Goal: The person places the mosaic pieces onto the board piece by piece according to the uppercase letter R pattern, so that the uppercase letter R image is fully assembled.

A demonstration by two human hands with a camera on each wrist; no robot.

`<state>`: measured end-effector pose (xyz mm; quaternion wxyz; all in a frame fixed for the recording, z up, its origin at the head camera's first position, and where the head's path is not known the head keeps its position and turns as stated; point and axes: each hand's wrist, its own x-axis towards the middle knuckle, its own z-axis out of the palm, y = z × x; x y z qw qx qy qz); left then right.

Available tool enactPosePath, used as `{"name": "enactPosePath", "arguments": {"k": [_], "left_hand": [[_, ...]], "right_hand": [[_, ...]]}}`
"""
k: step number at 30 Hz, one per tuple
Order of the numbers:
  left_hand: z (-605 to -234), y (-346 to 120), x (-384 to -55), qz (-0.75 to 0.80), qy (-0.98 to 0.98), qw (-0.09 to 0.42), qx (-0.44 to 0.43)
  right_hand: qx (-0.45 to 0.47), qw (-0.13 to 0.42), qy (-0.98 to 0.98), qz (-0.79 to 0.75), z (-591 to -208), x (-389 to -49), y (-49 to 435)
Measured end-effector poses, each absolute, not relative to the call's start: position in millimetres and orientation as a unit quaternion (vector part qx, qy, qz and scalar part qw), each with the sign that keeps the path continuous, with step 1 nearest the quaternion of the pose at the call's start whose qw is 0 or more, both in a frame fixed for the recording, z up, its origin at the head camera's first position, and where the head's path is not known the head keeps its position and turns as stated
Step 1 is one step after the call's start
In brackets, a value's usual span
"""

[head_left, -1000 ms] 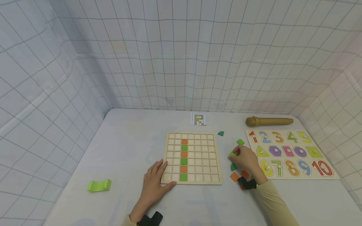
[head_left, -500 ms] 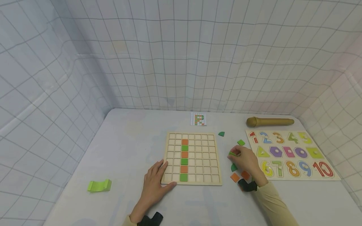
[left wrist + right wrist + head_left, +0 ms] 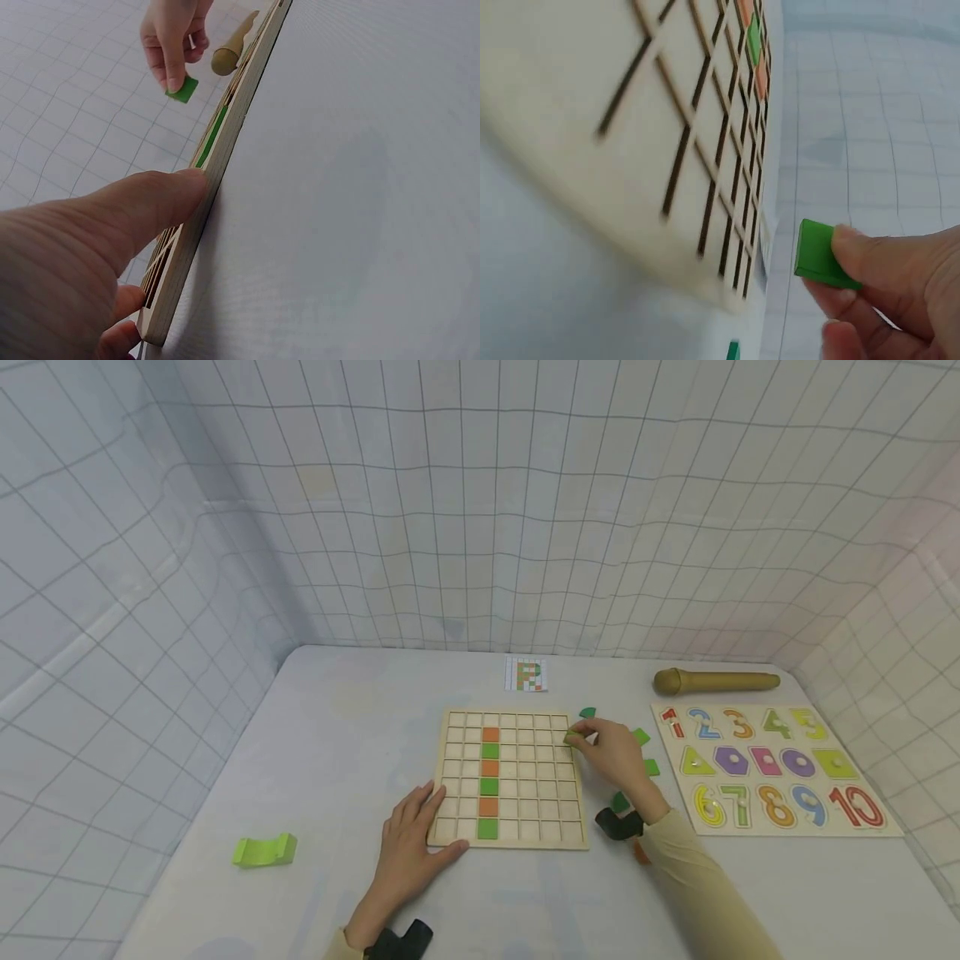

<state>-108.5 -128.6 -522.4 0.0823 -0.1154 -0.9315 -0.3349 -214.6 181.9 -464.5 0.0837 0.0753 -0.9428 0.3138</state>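
Observation:
A pale wooden grid board [image 3: 538,814] lies in the middle of the table. One column of its cells holds alternating orange [image 3: 490,768] and green square tiles [image 3: 489,787]. My left hand [image 3: 408,847] rests at the board's near left corner. Its thumb [image 3: 161,195] touches the front edge and the fingers lie along the left side. Between thumb and fingers, my right hand [image 3: 611,756] pinches a green square tile [image 3: 819,253] above the board's right edge. The left wrist view also catches that held tile [image 3: 182,90], raised clear of the board.
Right of the board lie loose green tiles [image 3: 651,767], dark green quarter-round pieces [image 3: 619,802] and an orange tile [image 3: 641,852], partly hidden. A number puzzle [image 3: 772,772] and a brown microphone-shaped object [image 3: 716,682] are farther right. Behind stands a pattern card [image 3: 527,675]; a green block [image 3: 264,850] sits left.
My right hand has moved left and away from me, carrying the green tile from the loose pieces to the board's right edge. Another green tile shows behind it. My left hand has stayed put.

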Motion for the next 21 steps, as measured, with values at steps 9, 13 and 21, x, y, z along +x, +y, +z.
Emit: {"name": "enactPosePath", "arguments": {"k": [9, 13, 21], "left_hand": [[-522, -130, -108, -0.337, -0.930, 0.090, -0.120], [-522, -130, -108, -0.338, -0.931, 0.078, -0.115], [-523, -130, -108, -0.333, -0.933, 0.074, -0.113]], "right_hand": [[0.140, 0.078, -0.926, 0.341, -458, -235, 141], [0.153, 0.049, -0.924, 0.346, -460, -242, 127], [0.157, 0.013, -0.929, 0.334, -465, -251, 110]]}}
